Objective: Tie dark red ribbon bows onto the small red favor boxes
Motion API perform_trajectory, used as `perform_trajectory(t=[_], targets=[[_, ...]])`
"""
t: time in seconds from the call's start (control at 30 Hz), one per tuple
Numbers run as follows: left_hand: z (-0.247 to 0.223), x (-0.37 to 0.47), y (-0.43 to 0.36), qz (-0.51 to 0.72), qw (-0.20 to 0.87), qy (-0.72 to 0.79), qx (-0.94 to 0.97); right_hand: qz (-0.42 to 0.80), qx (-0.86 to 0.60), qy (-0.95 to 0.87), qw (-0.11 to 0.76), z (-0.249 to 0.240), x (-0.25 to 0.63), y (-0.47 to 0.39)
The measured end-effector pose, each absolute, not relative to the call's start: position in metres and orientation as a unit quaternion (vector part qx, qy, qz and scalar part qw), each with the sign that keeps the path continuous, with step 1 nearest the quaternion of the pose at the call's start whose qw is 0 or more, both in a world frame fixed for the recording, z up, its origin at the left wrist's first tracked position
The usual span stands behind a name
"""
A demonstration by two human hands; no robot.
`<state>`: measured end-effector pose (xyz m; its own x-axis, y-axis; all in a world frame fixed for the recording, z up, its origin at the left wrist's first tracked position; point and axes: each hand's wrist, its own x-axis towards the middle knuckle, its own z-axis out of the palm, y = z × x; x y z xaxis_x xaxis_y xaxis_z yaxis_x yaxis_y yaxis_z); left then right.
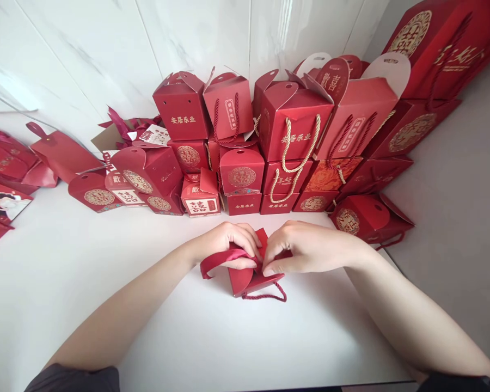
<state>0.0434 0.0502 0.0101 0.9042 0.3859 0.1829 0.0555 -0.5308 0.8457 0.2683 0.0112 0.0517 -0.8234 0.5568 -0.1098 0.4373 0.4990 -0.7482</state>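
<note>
A small red gift box (240, 279) sits on the white table, tilted, with a dark red cord handle (269, 297) hanging at its front. My left hand (237, 245) is closed on the box's upper flaps, and a shiny red ribbon (218, 261) loops over its fingers to the left. On the box's other side, my right hand (292, 250) has its thumb and fingers bent together at the top opening. What lies between those fingertips is too small to make out.
Stacked red boxes (240, 177) line the wall behind my hands. Larger red bags (445, 54) rise at the back right, and one box (367, 218) lies near my right forearm. Red bags (8, 158) lie at the far left. The white table (179, 337) stretches in front.
</note>
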Motion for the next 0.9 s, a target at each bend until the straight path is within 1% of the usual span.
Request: perform_trajectory(t=[0.1, 0.2, 0.3, 0.4, 0.6, 0.67, 0.8, 0.83, 0.9], targets=[[0.013, 0.042, 0.05, 0.17, 0.46, 0.121, 0.863, 0.381, -0.319, -0.859, 0.125, 0.051, 0.273, 0.018], [0.02, 0.041, 0.049, 0.173, 0.42, 0.118, 0.883, 0.354, -0.316, -0.866, 0.161, 0.044, 0.273, 0.026], [0.031, 0.036, 0.045, 0.187, 0.362, 0.134, 0.903, 0.358, -0.317, -0.865, 0.154, 0.039, 0.27, 0.028], [0.043, 0.03, 0.036, 0.176, 0.302, 0.183, 0.919, 0.361, -0.336, -0.86, 0.136, 0.038, 0.266, 0.023], [0.052, 0.026, 0.01, 0.138, 0.223, 0.294, 0.919, 0.345, -0.306, -0.874, 0.151, 0.038, 0.259, 0.018], [0.047, 0.029, 0.001, 0.154, 0.153, 0.322, 0.921, 0.348, -0.313, -0.87, 0.152, 0.037, 0.259, 0.019], [0.026, 0.034, -0.012, 0.229, -0.028, 0.356, 0.906, 0.35, -0.308, -0.869, 0.167, 0.037, 0.258, 0.018], [0.021, 0.034, -0.013, 0.253, -0.062, 0.353, 0.899, 0.352, -0.3, -0.869, 0.175, 0.036, 0.258, 0.018], [0.013, 0.033, -0.013, 0.295, -0.091, 0.342, 0.887, 0.363, -0.28, -0.867, 0.194, 0.035, 0.256, 0.018]])
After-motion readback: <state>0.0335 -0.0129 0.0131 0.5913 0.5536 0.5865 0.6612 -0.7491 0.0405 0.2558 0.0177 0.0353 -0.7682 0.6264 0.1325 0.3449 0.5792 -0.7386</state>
